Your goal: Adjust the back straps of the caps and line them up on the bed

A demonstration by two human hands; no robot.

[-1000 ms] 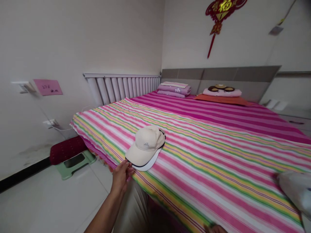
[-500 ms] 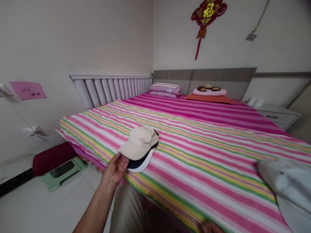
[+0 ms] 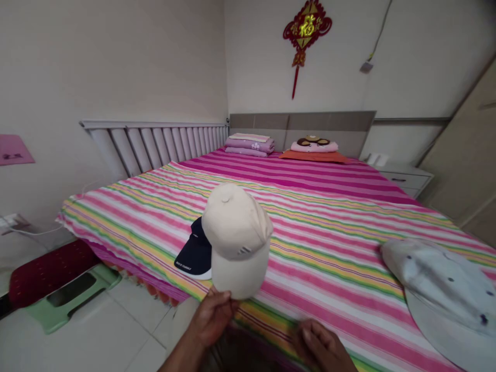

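Note:
A beige baseball cap (image 3: 236, 219) with a small stripe logo is raised over the bed, its brim pointing down toward me. My left hand (image 3: 217, 312) pinches the edge of that brim between thumb and fingers. Behind it to the left, a navy cap (image 3: 196, 253) with white lettering on its brim lies on the striped sheet, partly covered from view. A white edge shows beneath the navy brim. My right hand (image 3: 320, 341) is near the bed's front edge, slightly blurred, fingers curled together, with nothing visible in it. On the right rests a pale grey cap (image 3: 445, 289).
The bed carries a striped sheet (image 3: 321, 248). Folded purple bedding (image 3: 250, 144) and a pink pillow (image 3: 313, 148) sit by the headboard (image 3: 329, 126). A white radiator (image 3: 155, 147) lines the left wall. A green stool (image 3: 73, 297) stands on the floor at left.
The beige cap has been lifted off the navy cap, moved right and turned brim toward me. My right hand has come further into view. The view has shifted right.

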